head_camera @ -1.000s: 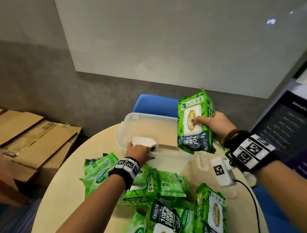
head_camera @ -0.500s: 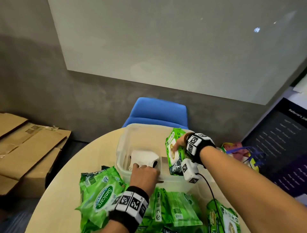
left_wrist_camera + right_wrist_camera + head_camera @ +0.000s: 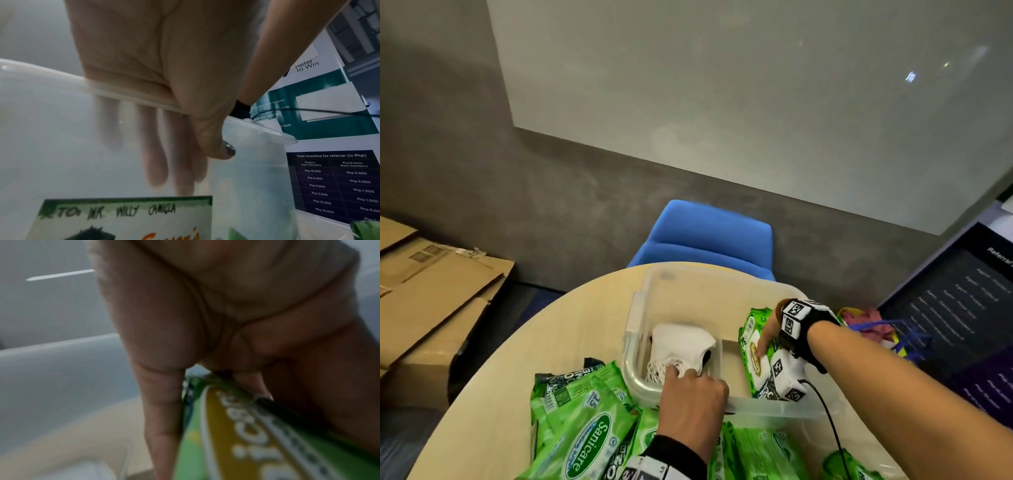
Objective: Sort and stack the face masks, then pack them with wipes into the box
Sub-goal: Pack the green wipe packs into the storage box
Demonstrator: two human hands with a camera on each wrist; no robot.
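A clear plastic box (image 3: 674, 284) stands on the round table (image 3: 493, 404). A stack of white face masks (image 3: 683, 344) lies in its left end. My left hand (image 3: 690, 385) grips the box's near wall (image 3: 51, 76), with its fingers (image 3: 158, 154) inside beside the masks and the thumb outside. My right hand (image 3: 768, 337) holds a green wipes pack (image 3: 753, 356) standing on edge in the box's right end. In the right wrist view the pack (image 3: 246, 443) sits between thumb and fingers (image 3: 162, 402).
Several green wipes packs (image 3: 585, 442) lie on the table in front of the box. A blue chair (image 3: 705, 240) stands behind the table, flattened cardboard boxes (image 3: 431, 308) at the left, a coloured bag (image 3: 869, 322) and a dark banner (image 3: 962, 325) at the right.
My right hand has brought the wipes pack down from above the box into its right end. My left hand has stayed at the near wall by the masks.
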